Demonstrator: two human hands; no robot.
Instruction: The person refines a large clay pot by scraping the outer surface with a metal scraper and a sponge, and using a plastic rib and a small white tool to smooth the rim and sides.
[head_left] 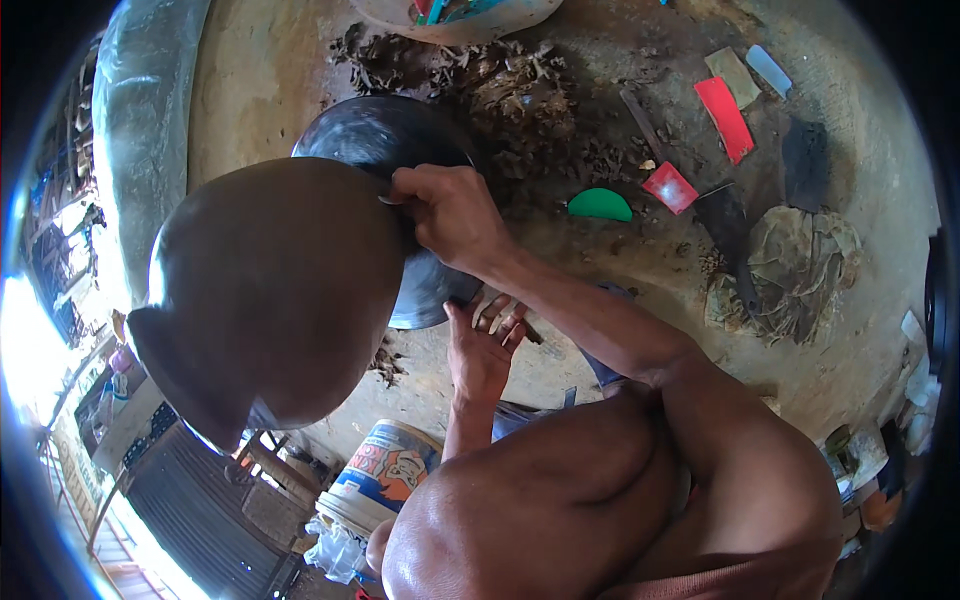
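A large rounded brown clay pot [280, 280] with a flared rim stands on a dark, shiny round turntable [375, 130]. At the pot's foot, my right hand [455, 215] is closed, thumb and fingers pinched close to the clay. A thin pale edge shows by the fingertips, too small to name. My left hand [485, 350] is at the turntable's near edge, palm up, fingers curved and apart, with pale clay smears on them. It holds nothing that I can see. The pot hides part of the turntable.
Dark clay shavings [520, 100] lie beyond the turntable. To the right are a green half-round piece [600, 205], a red strip [725, 120], a red square [670, 188] and a crumpled cloth [800, 260]. A tub [465, 30] stands at the back, a bucket [385, 465] near my knee.
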